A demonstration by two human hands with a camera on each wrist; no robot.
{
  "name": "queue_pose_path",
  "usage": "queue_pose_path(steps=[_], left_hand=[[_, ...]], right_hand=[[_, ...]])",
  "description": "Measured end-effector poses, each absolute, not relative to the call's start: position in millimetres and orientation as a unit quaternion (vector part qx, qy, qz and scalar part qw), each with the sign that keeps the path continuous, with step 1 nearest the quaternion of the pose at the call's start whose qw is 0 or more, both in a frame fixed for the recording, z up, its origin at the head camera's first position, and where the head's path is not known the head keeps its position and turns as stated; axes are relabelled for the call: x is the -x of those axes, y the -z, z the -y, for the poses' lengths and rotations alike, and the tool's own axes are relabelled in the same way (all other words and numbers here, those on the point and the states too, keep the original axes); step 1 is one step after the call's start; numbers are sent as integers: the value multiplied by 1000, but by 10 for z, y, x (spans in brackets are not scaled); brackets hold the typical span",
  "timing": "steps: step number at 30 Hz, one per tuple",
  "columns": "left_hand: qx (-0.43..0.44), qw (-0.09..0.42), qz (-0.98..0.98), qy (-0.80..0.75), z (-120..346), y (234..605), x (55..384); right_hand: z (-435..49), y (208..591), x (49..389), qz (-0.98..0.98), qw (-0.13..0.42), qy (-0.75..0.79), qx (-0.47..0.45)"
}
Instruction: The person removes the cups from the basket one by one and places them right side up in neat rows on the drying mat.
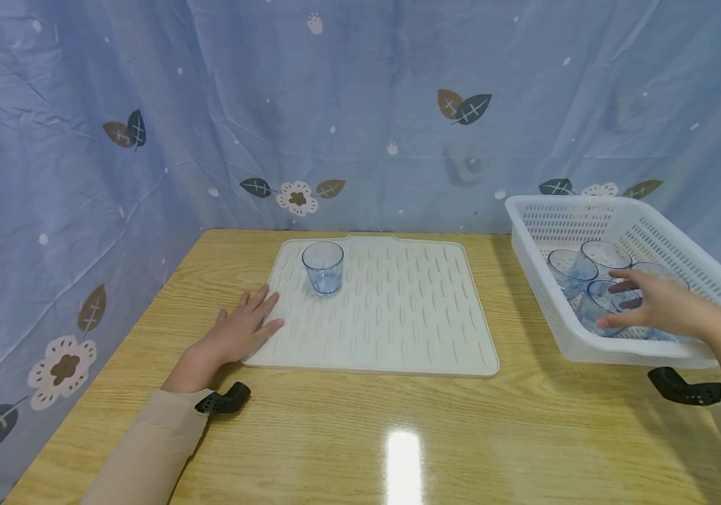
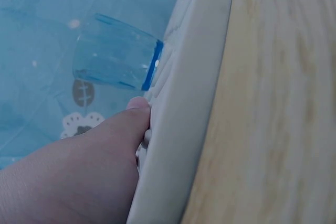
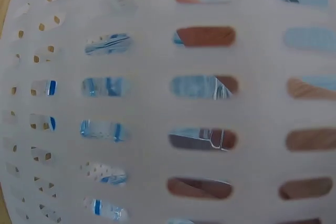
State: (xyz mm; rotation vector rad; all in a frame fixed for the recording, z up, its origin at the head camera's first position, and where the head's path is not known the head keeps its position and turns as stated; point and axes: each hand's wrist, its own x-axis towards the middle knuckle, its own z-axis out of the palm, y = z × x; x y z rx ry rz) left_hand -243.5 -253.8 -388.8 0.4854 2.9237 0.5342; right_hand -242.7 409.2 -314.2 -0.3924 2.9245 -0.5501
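Dial laid flat on the white mat, 12 toward the patterned cloth. One clear bluish glass stands upright at your 10 o'clock on the mat, mouth up, no hand on it. The other glasses sit close together in the white slotted basket out at 3 o'clock; at least four rims can be picked out, but your right hand hides part of the group, so no firm count. Progress, as I judge it: early. One glass placed on the mat is what shows as done; the basket group looks to be what is left, with plenty of bare mat from 12 round to 6. That right hand reaches over the near glasses, thumb and fingers part-bent and well apart, no grip showing; contact with a glass can't be told, and your right wrist view gives only glimpses through the slots. Your left hand lies at 9 o'clock, fingers spread and relaxed, resting at the mat's edge, nothing held; your left wrist view has the thumb by that edge, near the placed glass. Farther out, wood-grain table runs along 6 o'clock, and the cloth hangs behind 12.
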Motion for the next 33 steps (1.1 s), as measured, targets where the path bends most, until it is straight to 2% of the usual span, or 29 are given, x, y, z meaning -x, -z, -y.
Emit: queue_pose_path(steps=[17, 33], left_hand=[[-161, 63, -970, -169, 2543, 3918, 2450], [-157, 60, -971, -171, 2531, 3906, 2442]], right_hand=[[-4081, 3192, 2408, -965, 94, 210, 124], [-4038, 3123, 2361, -964, 35, 238, 115]])
